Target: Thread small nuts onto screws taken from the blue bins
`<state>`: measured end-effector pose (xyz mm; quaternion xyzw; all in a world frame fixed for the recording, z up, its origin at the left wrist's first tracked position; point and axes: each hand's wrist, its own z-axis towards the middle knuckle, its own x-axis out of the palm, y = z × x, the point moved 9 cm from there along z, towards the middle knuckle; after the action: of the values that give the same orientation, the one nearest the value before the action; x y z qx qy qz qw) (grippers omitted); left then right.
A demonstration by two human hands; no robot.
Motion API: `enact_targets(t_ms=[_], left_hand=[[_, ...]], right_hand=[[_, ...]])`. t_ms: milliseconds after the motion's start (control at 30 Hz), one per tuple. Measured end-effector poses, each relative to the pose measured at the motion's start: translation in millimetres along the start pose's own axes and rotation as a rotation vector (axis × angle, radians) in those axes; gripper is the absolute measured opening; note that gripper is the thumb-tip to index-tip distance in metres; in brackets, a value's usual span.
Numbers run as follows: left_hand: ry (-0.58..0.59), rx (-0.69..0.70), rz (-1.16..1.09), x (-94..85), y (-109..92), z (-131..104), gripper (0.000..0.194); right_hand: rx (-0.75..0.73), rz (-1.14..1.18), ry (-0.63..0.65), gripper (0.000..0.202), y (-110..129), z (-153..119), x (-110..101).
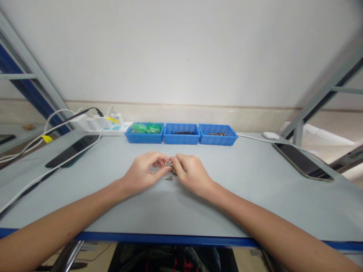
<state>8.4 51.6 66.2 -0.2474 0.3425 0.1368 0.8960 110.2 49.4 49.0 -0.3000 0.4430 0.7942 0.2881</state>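
Over the middle of the table, my left hand and my right hand meet at the fingertips. Between them is a small silvery metal piece, pinched by the left thumb and fingers and touched by the right thumb. My right fingers are curled in, and more small metal shows dimly beneath them; its kind is hidden. Just below the fingertips a small metal part with a thin stem and wider head lies on the grey table.
Three blue bins stand at the back: one with green plastic bags, one with dark screw-like parts, one with brassy parts. Phones lie left and right. A power strip trails cables leftward; a white case sits back right.
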Motion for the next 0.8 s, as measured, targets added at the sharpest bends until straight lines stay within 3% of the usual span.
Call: enact_targets(t_ms=[300, 800], left_hand=[[0.005, -0.033, 0.000, -0.4, 1.6, 0.5, 0.008], [0.034, 0.017, 0.000, 1.8, -3.8, 0.5, 0.006]], right_hand=[[0.065, 0.165, -0.032, 0.036, -6.7, 2.1, -3.4], [0.039, 0.105, -0.031, 0.036, -3.9, 1.7, -1.3]])
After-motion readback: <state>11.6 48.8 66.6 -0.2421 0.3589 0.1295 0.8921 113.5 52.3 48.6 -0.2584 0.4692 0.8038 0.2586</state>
